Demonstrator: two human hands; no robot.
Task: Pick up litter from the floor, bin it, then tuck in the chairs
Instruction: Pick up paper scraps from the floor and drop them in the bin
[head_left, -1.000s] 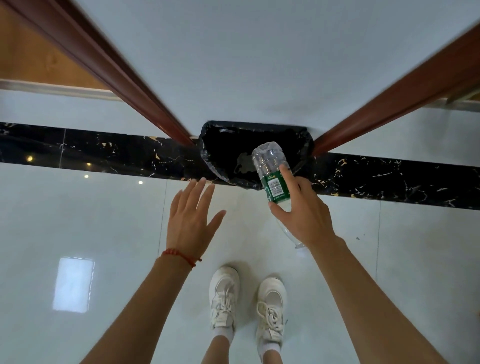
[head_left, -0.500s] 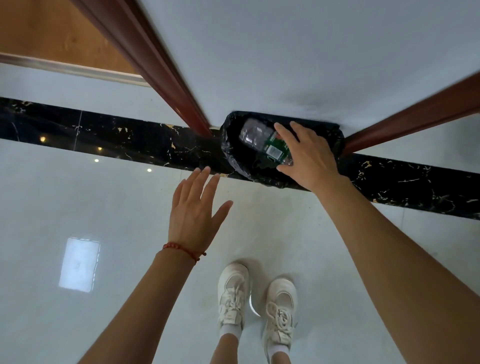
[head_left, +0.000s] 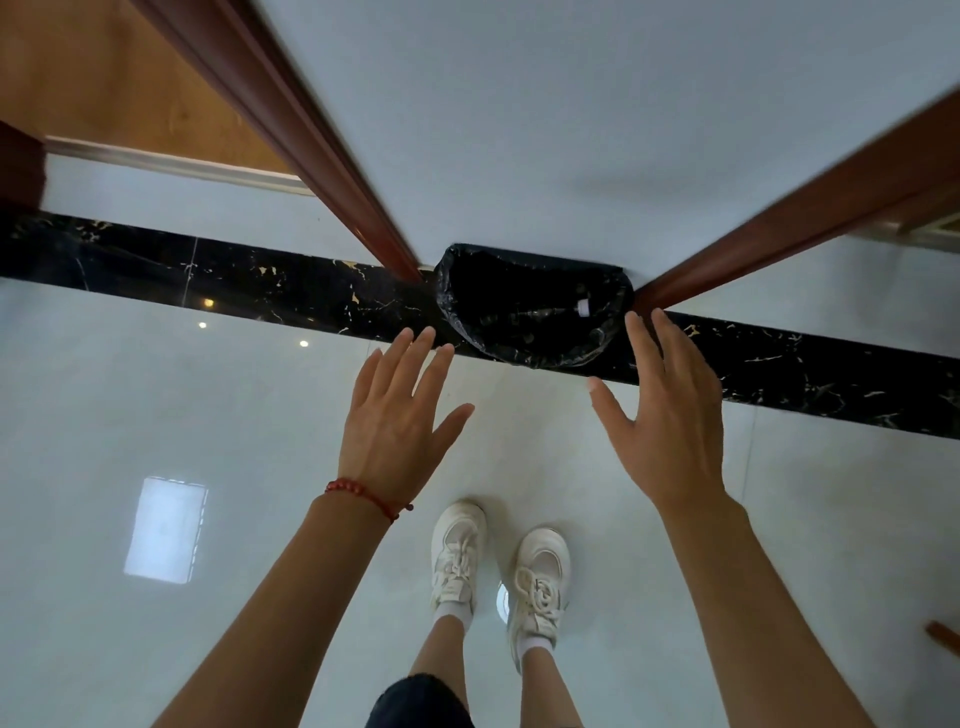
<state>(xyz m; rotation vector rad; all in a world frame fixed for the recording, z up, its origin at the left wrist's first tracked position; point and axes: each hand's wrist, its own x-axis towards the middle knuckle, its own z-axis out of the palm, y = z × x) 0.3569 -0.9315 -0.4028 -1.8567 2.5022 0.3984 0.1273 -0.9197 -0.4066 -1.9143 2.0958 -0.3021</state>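
Litter here means 1 plastic bottle (head_left: 540, 313), which lies on its side inside the black-lined bin (head_left: 457, 306) against the wall, its white cap toward the right rim; nothing is in either hand. Nearest the camera, 2 white sneakers (head_left: 457, 551) stand on the pale glossy floor (head_left: 156, 415). Above them the left hand (head_left: 397, 421), with a red bead bracelet (head_left: 363, 493) at the wrist, is spread flat with straight fingers and touches nothing. The right hand (head_left: 670, 415) is likewise spread and empty, its fingertips just short of the bin's right rim. Beyond the hands, the bin sits on a black marble floor border (head_left: 260, 283), between 2 reddish wooden door frames (head_left: 322, 156). Judging from this, the binning step looks finished; doing it well now means checking the floor for more litter before turning to the chairs, none of which shows in view.
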